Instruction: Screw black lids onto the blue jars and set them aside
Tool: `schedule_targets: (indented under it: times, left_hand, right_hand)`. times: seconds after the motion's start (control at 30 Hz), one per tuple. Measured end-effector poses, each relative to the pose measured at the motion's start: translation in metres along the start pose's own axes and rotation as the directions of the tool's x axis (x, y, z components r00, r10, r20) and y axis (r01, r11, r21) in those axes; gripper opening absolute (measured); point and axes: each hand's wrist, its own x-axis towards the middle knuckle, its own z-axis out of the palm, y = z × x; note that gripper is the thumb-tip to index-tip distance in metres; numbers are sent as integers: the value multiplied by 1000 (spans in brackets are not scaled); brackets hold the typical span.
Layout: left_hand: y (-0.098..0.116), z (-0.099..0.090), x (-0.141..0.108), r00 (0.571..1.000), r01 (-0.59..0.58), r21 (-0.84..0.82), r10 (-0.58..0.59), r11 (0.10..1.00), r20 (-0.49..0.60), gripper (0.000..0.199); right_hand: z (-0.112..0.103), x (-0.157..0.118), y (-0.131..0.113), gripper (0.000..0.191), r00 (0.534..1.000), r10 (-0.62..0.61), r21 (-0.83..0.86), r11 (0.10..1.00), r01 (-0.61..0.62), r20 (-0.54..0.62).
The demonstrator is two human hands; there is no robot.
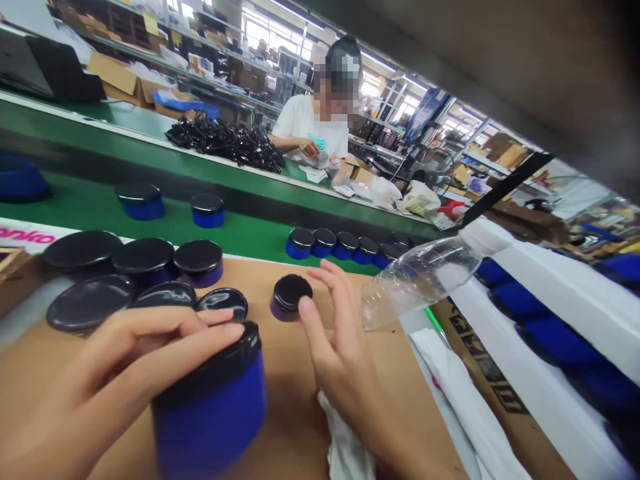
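Brown cardboard covers the surface (300, 373) at the near edge of a green conveyor belt (150, 220) in a crowded packing workshop. Nearest the camera stands a big blue jar (215, 407) with a glossy black lid; the left hand (115, 373) lies across that lid with fingers spread, pressing or steadying it rather than closing round it. The right hand (340, 347) hovers open and grasps nothing, its fingertips just beside a small blue jar (291, 297) with a black cap. A white cloth (345, 447) lies under the right wrist.

Behind the left hand sit several more black-lidded jars (145, 263) close together, and a clear plastic bottle (417, 280) juts in beside the right hand. More small jars (325, 243) line the belt; a co-worker (315, 123) works across it.

Risk, as I judge it: the big jar sits near the surface's front edge under a one-sided press, so it could tip or slide off. A sweep of the right hand could knock the small jar or the bottle.
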Motion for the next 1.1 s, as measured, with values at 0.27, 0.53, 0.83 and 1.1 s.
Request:
schedule_targets:
  times: [0.27, 0.53, 0.83, 1.1]
  left_hand:
    - [10, -6, 20, 945, -306, 145, 318, 941, -74, 42]
    - [21, -9, 19, 979, -189, 172, 199, 967, -47, 37]
    - [11, -11, 26, 989, -134, 235, 146, 963, -35, 51]
    - [7, -10, 26, 969, -223, 138, 235, 965, -74, 40]
  right_hand:
    - [45, 139, 8, 92, 876, 476, -393, 821, -414, 71]
    - [62, 182, 18, 52, 818, 538, -635, 709, -308, 204]
    - [82, 179, 15, 59, 841, 529, -596, 714, -366, 117]
    - [87, 179, 11, 48, 845, 530, -591, 704, -393, 70]
